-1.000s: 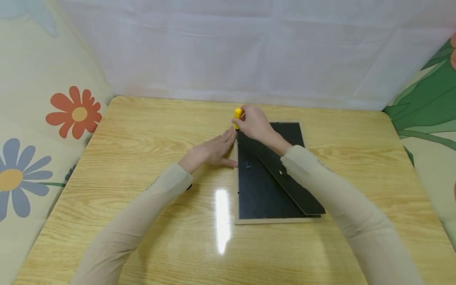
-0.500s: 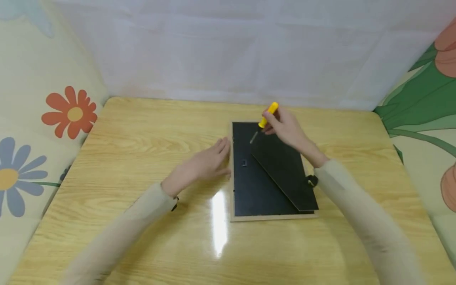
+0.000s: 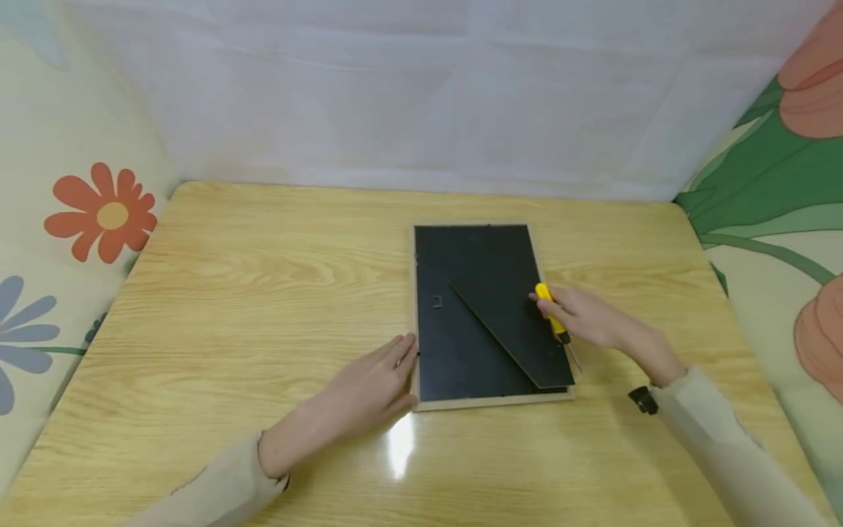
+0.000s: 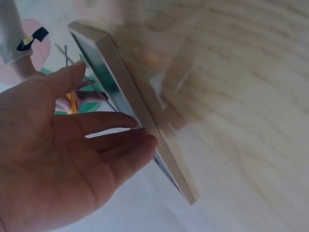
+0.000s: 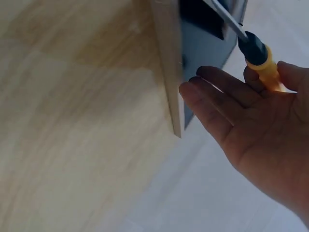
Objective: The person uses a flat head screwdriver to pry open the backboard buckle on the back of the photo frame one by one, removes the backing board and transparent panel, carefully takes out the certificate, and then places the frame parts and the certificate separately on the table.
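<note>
A picture frame (image 3: 454,351) lies face down on the table, its black back upward within a light wooden rim. Its stand leg (image 3: 500,307) slants across the back toward the near right corner. With straight fingers, my left hand (image 3: 358,388) touches the frame's left edge near the bottom; the left wrist view has its fingertips against the wooden side. At the right edge, my right hand (image 3: 586,315) pinches a screwdriver (image 3: 552,311) by its yellow handle between thumb and index finger. The metal shaft points toward me, and the other fingers are extended by the rim.
The wood-grain table (image 3: 263,293) carries the frame right of its middle. Behind the table hangs a white cloth (image 3: 395,95). Flower-patterned panels stand at both sides, with a red flower (image 3: 105,212) on the left. A small hanger (image 3: 437,301) sits on the frame's back.
My right hand has moved with the screwdriver from the frame's top left corner to its right edge; the shaft has swung toward me. My left hand has slid down the left edge.
</note>
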Action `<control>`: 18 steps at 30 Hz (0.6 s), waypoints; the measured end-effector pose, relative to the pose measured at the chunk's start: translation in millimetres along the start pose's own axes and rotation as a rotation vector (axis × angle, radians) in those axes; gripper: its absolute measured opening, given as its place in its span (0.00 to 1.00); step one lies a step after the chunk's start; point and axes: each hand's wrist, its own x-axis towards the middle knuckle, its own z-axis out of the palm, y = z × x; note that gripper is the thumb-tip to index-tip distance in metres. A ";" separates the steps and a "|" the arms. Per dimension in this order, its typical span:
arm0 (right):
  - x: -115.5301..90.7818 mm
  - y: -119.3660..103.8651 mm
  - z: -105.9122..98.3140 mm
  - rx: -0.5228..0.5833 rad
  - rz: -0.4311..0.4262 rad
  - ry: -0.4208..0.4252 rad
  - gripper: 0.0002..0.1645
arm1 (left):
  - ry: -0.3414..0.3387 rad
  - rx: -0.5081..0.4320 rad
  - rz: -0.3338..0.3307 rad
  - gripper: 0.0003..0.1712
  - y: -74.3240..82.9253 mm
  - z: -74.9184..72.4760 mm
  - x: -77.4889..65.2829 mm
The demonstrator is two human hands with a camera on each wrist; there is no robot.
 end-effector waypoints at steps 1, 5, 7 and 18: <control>-0.1 1.9 2.0 0.005 -0.002 0.006 0.20 | -0.001 0.010 -0.006 0.41 1.2 1.2 -0.2; 0.5 5.4 7.1 0.026 0.005 0.038 0.16 | -0.004 0.039 -0.018 0.42 6.9 3.0 -1.2; 0.4 5.3 7.9 0.035 0.012 0.053 0.17 | 0.013 0.045 -0.020 0.41 9.4 2.7 -0.8; 4.2 14.9 1.7 0.051 0.038 0.073 0.27 | -0.004 0.022 -0.060 0.45 6.8 -0.9 7.8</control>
